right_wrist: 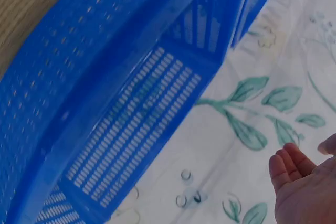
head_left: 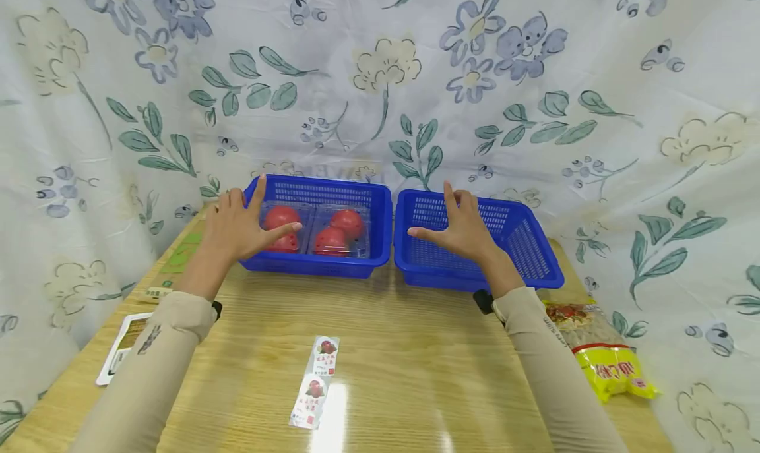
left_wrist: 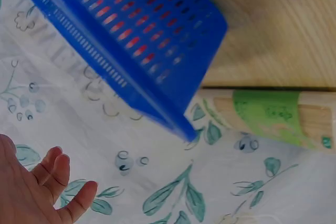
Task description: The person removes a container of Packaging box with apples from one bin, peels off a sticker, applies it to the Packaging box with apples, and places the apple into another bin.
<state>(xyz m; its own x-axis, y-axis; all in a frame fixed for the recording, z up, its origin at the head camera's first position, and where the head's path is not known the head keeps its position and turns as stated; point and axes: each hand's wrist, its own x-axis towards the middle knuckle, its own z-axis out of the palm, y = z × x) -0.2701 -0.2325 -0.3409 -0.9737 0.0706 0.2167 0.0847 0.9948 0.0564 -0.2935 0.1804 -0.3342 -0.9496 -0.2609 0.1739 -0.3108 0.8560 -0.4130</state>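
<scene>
My left hand (head_left: 234, 227) is raised before the left end of a blue plastic basket (head_left: 315, 266), thumb and fingers spread, holding nothing. Inside that basket are two clear plastic boxes (head_left: 363, 247) with round red fruits (head_left: 347, 223); my hand partly hides the left box. My right hand (head_left: 469, 232) hovers over a second blue basket (head_left: 410, 268), its thumb pointing left and its grasp bare. Only slotted walls and floor show in this basket. In the wrist views, the left hand (left_wrist: 39, 195) and right hand (right_wrist: 304, 187) both appear apart from the baskets.
Two fruit-picture labels (head_left: 309, 400) lie on the wooden table (head_left: 415, 374). A yellow-and-clear food bag (head_left: 611, 361) sits at right. A green-banded package (head_left: 181, 252) and a white-edged packet (head_left: 121, 347) lie at left. Floral cloth (head_left: 380, 110) hangs behind.
</scene>
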